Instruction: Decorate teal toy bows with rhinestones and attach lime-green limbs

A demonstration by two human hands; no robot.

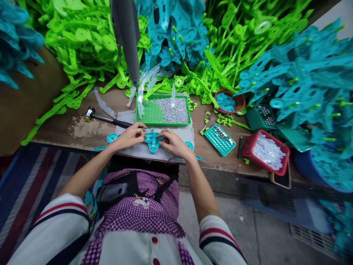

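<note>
A blue plastic part (pixel 153 142) with a pointed middle and long side arms lies on the grey cloth (pixel 190 129) at the bench's front edge. Round discs show at both its ends, beyond my hands. My left hand (pixel 131 137) is closed, thumb and fingertips pinching the part left of its middle. On the other side, my right hand (pixel 174 142) grips it with bent fingers. Just behind stands a green tray (pixel 163 124) of small metal pieces, probably screws. A hammer (pixel 110 119) lies beside my left hand, its black handle pointing at it.
A grey power screwdriver (pixel 127 40) hangs over the tray. Green parts (pixel 82 40) and blue parts (pixel 309 70) are heaped behind and right. At right are a teal tray (pixel 220 145) with metal discs, a red basket (pixel 284 171) of white pieces and a round bowl (pixel 240 105).
</note>
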